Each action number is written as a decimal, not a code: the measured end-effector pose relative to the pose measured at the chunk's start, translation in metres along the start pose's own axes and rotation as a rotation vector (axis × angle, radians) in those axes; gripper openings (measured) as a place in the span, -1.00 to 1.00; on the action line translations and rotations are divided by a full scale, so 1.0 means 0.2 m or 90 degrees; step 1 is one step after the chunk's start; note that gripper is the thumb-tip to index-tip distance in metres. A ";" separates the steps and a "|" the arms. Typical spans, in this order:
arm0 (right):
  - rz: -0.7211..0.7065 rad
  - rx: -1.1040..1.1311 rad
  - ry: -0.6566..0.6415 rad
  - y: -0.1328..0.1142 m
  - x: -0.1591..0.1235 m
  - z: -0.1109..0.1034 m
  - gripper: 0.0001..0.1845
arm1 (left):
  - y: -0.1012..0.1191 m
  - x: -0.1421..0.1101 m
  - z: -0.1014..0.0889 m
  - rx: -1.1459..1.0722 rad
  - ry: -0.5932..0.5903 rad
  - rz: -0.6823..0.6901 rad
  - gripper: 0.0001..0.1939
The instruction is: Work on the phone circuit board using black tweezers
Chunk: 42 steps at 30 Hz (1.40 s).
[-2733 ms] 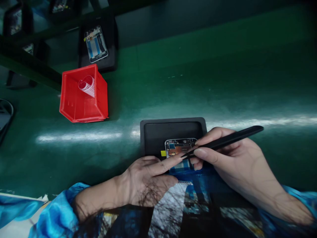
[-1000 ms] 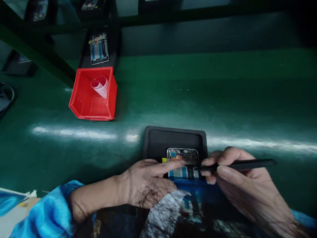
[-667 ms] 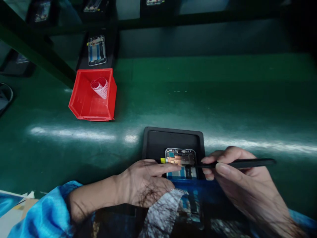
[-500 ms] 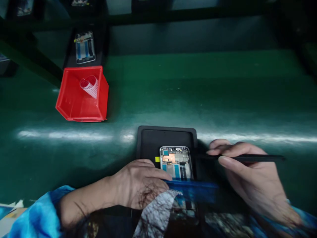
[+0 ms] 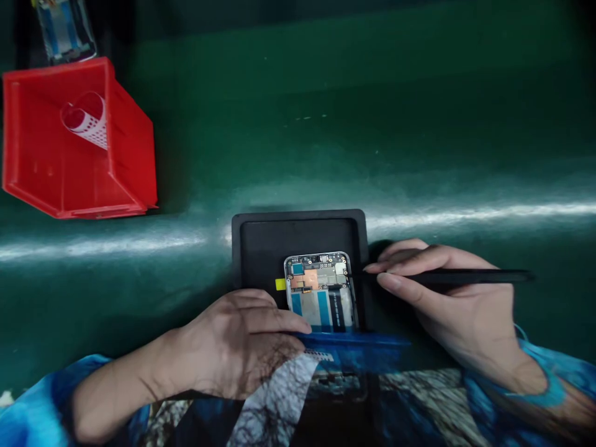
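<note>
An opened phone (image 5: 321, 304) lies in a black tray (image 5: 236, 248), its circuit board showing at the top and a yellow tab (image 5: 280, 284) at its left edge. My left hand (image 5: 246, 341) lies over the phone's left side, fingers bent together and fingertips on it. From the right, my right hand (image 5: 442, 292) pinches a slim black tool (image 5: 465, 276), whose thin tip reaches the phone's upper right edge. Whether the tip touches cannot be seen. A see-through blue sheet (image 5: 363, 347) and a pale strip (image 5: 284, 397) hide the phone's lower part.
At the upper left stands a red bin (image 5: 135, 149) with a curled perforated white sheet (image 5: 90, 127) in it. Behind it is another opened phone (image 5: 67, 31), cut off by the frame's edge. The worktop (image 5: 279, 155) is green and glossy.
The view has shifted down and to the right. My right hand has moved closer to the phone, bringing the tool's tip to its upper right edge. My left hand stays on the phone.
</note>
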State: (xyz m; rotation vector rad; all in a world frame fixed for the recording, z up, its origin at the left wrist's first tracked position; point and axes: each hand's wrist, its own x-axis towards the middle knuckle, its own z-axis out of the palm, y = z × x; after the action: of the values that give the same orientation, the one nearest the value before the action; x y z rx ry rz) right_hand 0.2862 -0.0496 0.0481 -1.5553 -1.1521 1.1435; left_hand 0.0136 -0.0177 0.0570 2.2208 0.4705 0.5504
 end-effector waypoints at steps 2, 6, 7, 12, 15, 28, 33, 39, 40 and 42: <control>-0.009 -0.012 -0.004 0.00 0.00 0.00 -0.84 | 0.00 0.00 0.00 -0.003 0.006 0.006 -0.82; -0.033 -0.022 -0.009 -0.01 0.00 0.00 -0.83 | -0.01 -0.01 0.01 0.000 0.001 0.004 -0.84; -0.040 -0.023 -0.009 -0.01 0.00 0.00 -0.83 | -0.01 -0.01 0.01 0.001 -0.001 0.006 -0.84; -0.108 -0.031 0.002 0.01 0.01 0.01 -0.80 | -0.01 -0.01 0.01 -0.008 0.002 0.006 -0.83; -0.146 -0.042 0.003 0.02 0.02 0.01 -0.78 | 0.00 -0.01 0.01 -0.018 0.003 0.008 -0.83; -0.396 -0.232 -0.060 0.00 0.00 -0.02 -0.74 | 0.01 0.00 0.00 -0.008 0.002 -0.008 -0.89; -0.451 -0.290 -0.072 0.01 -0.01 -0.03 -0.76 | 0.01 0.00 -0.01 -0.002 -0.008 -0.008 -0.88; -0.396 -0.222 -0.069 0.00 0.00 -0.03 -0.71 | -0.01 -0.01 0.02 -0.006 0.029 0.005 -0.89; -0.377 -0.189 -0.062 0.00 0.00 -0.02 -0.70 | 0.00 -0.01 0.02 -0.005 0.031 0.004 -0.89; -0.343 -0.127 -0.041 0.00 0.00 -0.01 -0.69 | 0.00 0.00 0.01 -0.001 0.019 0.000 -0.89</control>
State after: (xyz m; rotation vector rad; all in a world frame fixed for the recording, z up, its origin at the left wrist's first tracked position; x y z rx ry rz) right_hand 0.2885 -0.0500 0.0476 -1.2382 -1.6435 0.7377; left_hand 0.0143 -0.0193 0.0561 2.2129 0.4855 0.5851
